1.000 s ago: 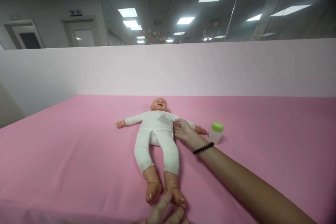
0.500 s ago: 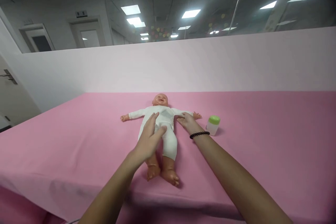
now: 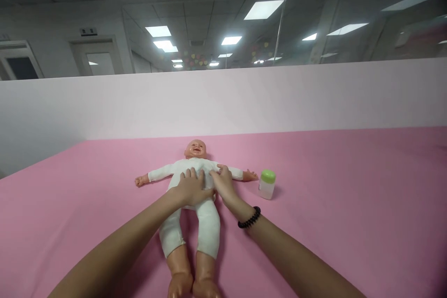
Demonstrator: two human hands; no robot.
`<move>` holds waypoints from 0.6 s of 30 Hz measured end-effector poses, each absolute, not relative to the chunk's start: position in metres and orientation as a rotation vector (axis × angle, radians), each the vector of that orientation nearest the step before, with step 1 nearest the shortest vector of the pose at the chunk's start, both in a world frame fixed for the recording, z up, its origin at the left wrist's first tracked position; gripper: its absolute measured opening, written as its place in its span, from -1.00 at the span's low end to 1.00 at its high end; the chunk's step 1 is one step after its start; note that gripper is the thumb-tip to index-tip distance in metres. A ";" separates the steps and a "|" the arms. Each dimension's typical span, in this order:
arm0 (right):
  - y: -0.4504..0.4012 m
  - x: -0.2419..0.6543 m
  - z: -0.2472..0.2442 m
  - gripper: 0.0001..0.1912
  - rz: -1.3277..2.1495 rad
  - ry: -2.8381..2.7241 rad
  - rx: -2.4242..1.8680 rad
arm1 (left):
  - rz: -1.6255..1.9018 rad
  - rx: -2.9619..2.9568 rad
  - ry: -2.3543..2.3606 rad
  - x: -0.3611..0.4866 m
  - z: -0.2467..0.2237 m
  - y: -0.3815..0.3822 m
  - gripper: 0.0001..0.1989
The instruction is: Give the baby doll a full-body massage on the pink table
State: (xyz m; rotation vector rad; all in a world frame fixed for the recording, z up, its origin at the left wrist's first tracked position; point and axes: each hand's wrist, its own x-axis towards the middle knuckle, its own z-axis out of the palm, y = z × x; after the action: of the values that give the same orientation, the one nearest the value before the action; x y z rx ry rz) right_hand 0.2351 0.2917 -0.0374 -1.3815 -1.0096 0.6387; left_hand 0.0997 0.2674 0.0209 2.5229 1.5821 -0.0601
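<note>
Mid-frame, the left hand [image 3: 192,188] and right hand [image 3: 223,181] rest on a baby doll [image 3: 199,165], fingers [image 3: 190,174] open, not gripping; its cloth torso looks soft, probably light, and easily held.

This looks like a training room in an office-style building, not a home. Square ceiling tiles with flat panel lights [image 3: 263,10] run overhead, and a glass partition [image 3: 307,32] separates the room from the space beyond. A plain door [image 3: 92,58] is set in a far wall, and colourful hearts [image 3: 195,59] decorate the distance. Closer in, a low white wall [image 3: 223,98] backs a pink-covered table [image 3: 349,172], and on it lies a baby doll [image 3: 206,166] — the sort used for practice.
</note>
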 end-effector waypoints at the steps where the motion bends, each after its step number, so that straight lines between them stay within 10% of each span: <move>1: 0.287 0.236 -0.035 -0.60 0.578 -1.069 -1.402 | -0.057 2.526 1.559 0.098 0.024 0.268 -0.06; 12: 0.333 0.246 -0.023 -0.74 0.524 -1.034 -1.202 | 0.968 2.188 1.341 0.078 0.024 0.344 -0.76; 18: 0.405 0.231 0.007 -0.64 0.844 -0.607 -1.254 | 1.467 1.427 1.372 0.088 0.026 0.419 -0.44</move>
State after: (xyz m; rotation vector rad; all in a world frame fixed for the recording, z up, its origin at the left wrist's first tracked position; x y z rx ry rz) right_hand 0.2308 0.4049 0.0071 -1.2543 -0.6067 0.8443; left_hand 0.0882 0.4189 0.0263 1.4274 1.3724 1.4669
